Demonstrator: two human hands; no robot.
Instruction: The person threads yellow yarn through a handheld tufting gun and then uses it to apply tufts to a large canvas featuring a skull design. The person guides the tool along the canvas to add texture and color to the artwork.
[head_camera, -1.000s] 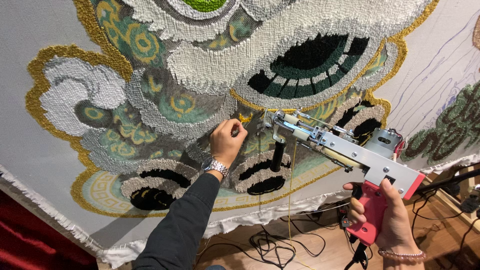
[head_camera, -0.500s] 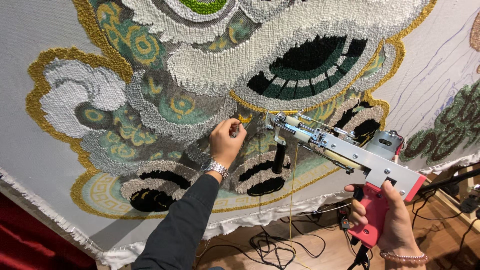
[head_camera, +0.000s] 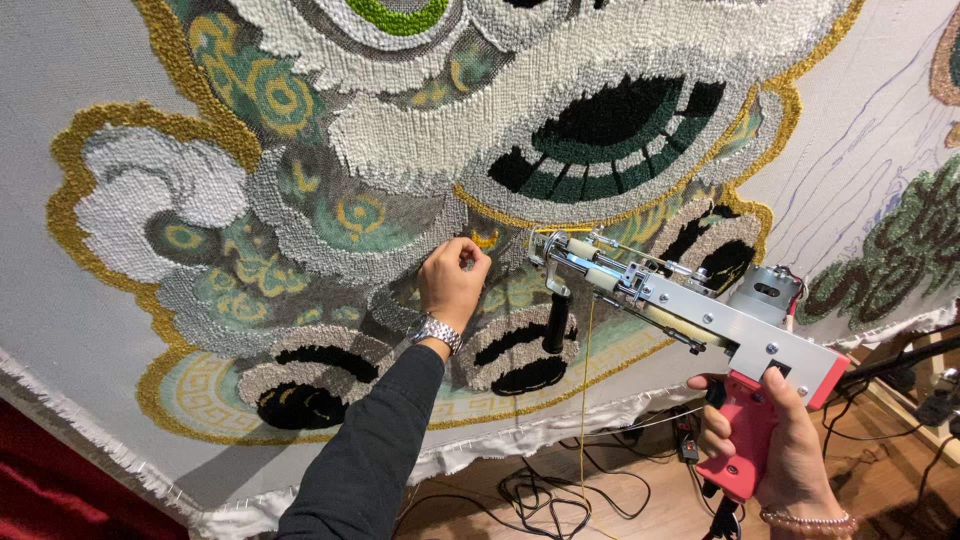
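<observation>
- The right hand (head_camera: 775, 445) is wrapped tight round the red pistol grip of the tufting gun (head_camera: 690, 320), forefinger lying up along the trigger side. That grip is the sound place to hold it; the black front handle (head_camera: 556, 322) hangs free and would take a second hand.
- The gun looks rigid and fairly heavy (metal frame, motor block at the rear), so likely nose-heavy held this way. Its tip is at or just off the cloth; I cannot tell which.
- A thin yellow yarn (head_camera: 585, 400) drops slack from it, soft and easily snagged.
- The left hand (head_camera: 452, 285), with a wristwatch (head_camera: 434, 331), is closed in a pinch against the tufted pile, apparently on a small bit of yarn.
- The stretched rug cloth (head_camera: 120, 330) looks taut, its pile soft.
- Cables (head_camera: 540, 495) lie on the floor.
</observation>
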